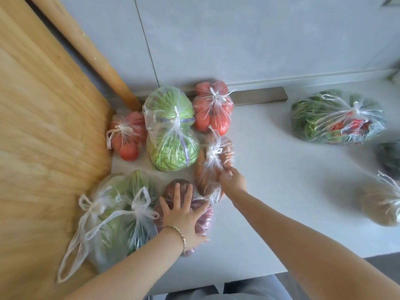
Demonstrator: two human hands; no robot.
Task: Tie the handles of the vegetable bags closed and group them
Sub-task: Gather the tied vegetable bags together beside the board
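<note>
Your left hand (pixel 179 213) lies flat, fingers spread, on a clear plastic bag of purple-red round vegetables (pixel 203 215) at 7 o'clock. Your right hand (pixel 232 178) curls its fingers into a knotted clear bag of orange-brown roots (pixel 213 156) at centre. Several tied bags crowd close at 9 to 11 o'clock. Three more at 3 o'clock, including a knotted clear bag of leafy greens (pixel 324 118), lie well apart, likely still to be gathered.
</note>
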